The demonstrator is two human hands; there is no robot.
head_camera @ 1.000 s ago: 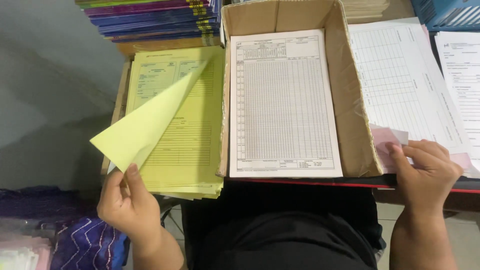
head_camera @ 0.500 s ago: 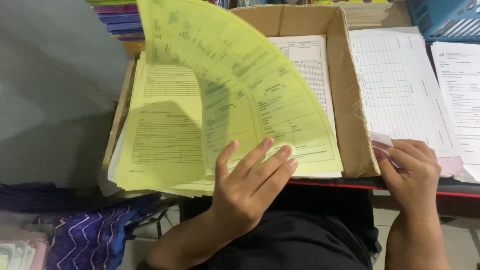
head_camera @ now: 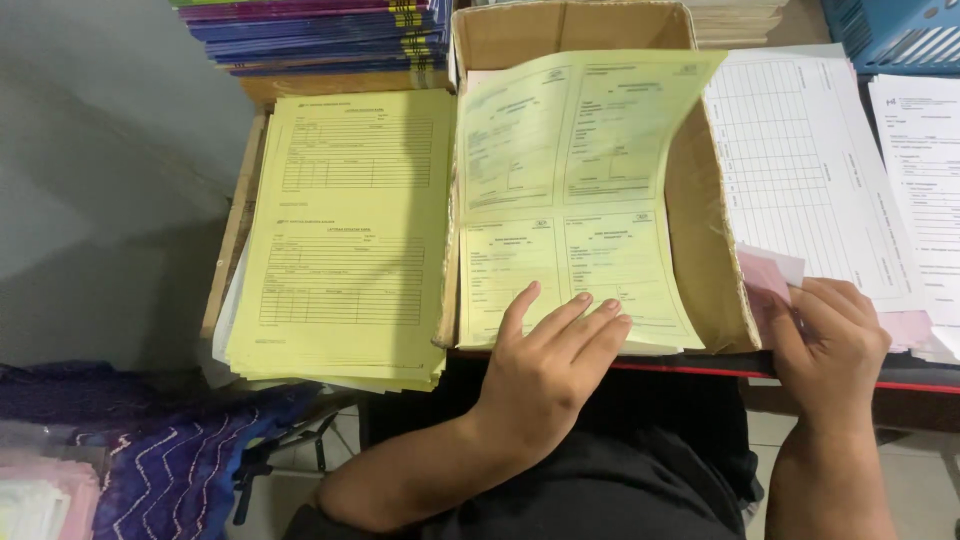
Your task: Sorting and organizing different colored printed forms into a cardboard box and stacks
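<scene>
A yellow form sheet lies in the open cardboard box, its far edge curling up against the box's back wall and its near edge at the box's front. The left hand presses down on the sheet's near edge, fingers spread flat and a little apart on the paper, not gripping anything. Just left of the box, touching its side, sits a thick stack of yellow forms printed like the sheet.

To the right of the box, the right hand rests on the counter edge, its fingers bent together onto a pink slip that lies atop white ruled sheets. Whether the slip is pinched or only held down, I cannot tell.

Beyond the yellow stack is a pile of blue and purple booklets. A blue tray stands at the far right corner. Patterned blue cloth lies low on the left.
</scene>
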